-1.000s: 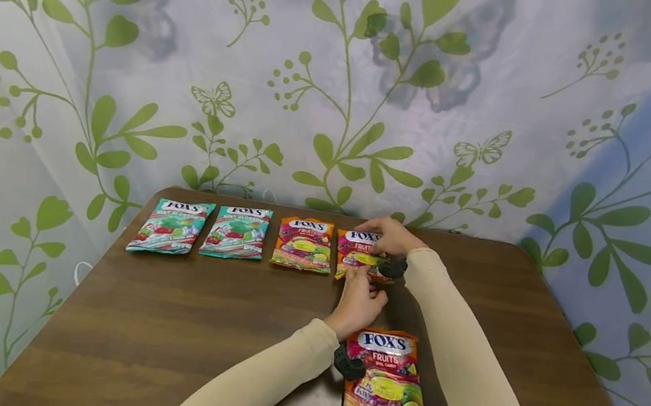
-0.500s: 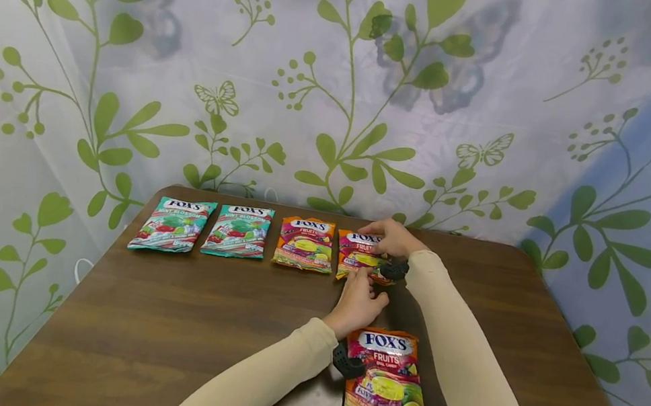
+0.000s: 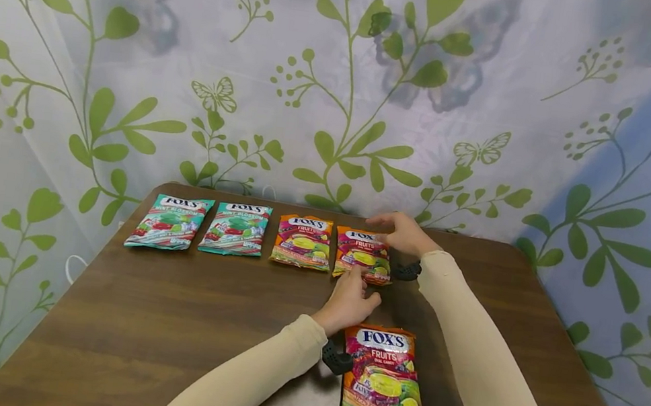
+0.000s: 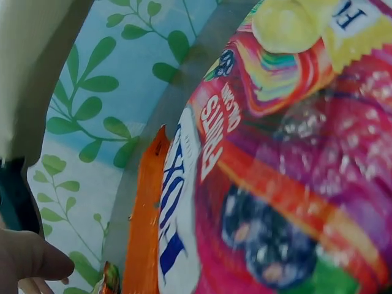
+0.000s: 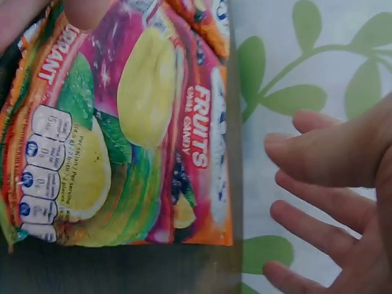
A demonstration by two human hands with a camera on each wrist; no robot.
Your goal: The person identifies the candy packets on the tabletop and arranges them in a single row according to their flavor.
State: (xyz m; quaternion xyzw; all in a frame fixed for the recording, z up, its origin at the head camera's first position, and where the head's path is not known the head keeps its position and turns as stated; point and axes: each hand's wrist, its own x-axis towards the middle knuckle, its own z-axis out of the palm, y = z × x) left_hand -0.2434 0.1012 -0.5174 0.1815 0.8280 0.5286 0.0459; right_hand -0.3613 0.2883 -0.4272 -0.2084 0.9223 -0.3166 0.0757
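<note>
My left hand (image 3: 348,302) rests its fingertips on the lower edge of a small orange-and-purple fruit candy bag (image 3: 363,254), the rightmost in the back row. Its thumb sticks out to the right. In the right wrist view, fingers of the left hand (image 5: 89,11) lie over that bag's bottom end. My right hand (image 3: 410,234) is spread just off the bag's upper right corner, holding nothing; the right wrist view shows a gap between its fingers and the bag top. A larger fruit candy bag (image 3: 384,379) lies nearer me, under the left wrist, and fills much of the left wrist view.
Left of the touched bag, another fruit candy bag (image 3: 303,241) and two teal mint candy bags (image 3: 235,229) continue the row on the brown wooden table (image 3: 178,307). A leaf-patterned curtain (image 3: 290,90) hangs right behind the table's back edge.
My right hand has let go of the rightmost back-row bag and moved up and right, its fingers spreading. The left hand stays at the bag's lower edge.
</note>
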